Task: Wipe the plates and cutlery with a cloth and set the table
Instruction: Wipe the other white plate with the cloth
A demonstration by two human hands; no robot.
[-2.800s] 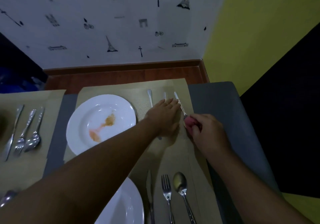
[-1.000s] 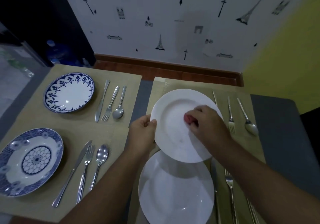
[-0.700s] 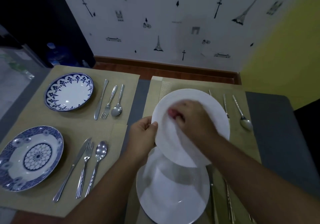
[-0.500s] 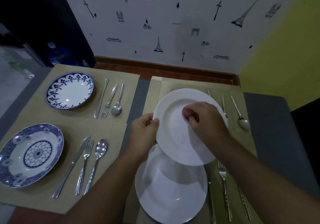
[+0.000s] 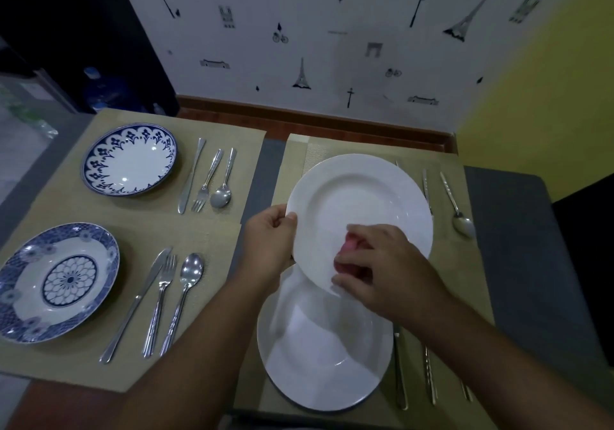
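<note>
Wallpaper (image 5: 332, 114) dotted with small towers backs the grey counter (image 5: 518, 247), laid with tan placemats (image 5: 56, 207). One white plate (image 5: 358, 197) is held tilted above a second white plate (image 5: 319, 356) lying on the near mat. The left hand (image 5: 269, 243) grips the raised plate's left rim; the right hand (image 5: 382, 273), fingers curled, presses a pink cloth (image 5: 349, 248) against its face.

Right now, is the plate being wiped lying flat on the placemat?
No, the left hand holds the white plate by its rim, raised above the nearer plate.
</note>
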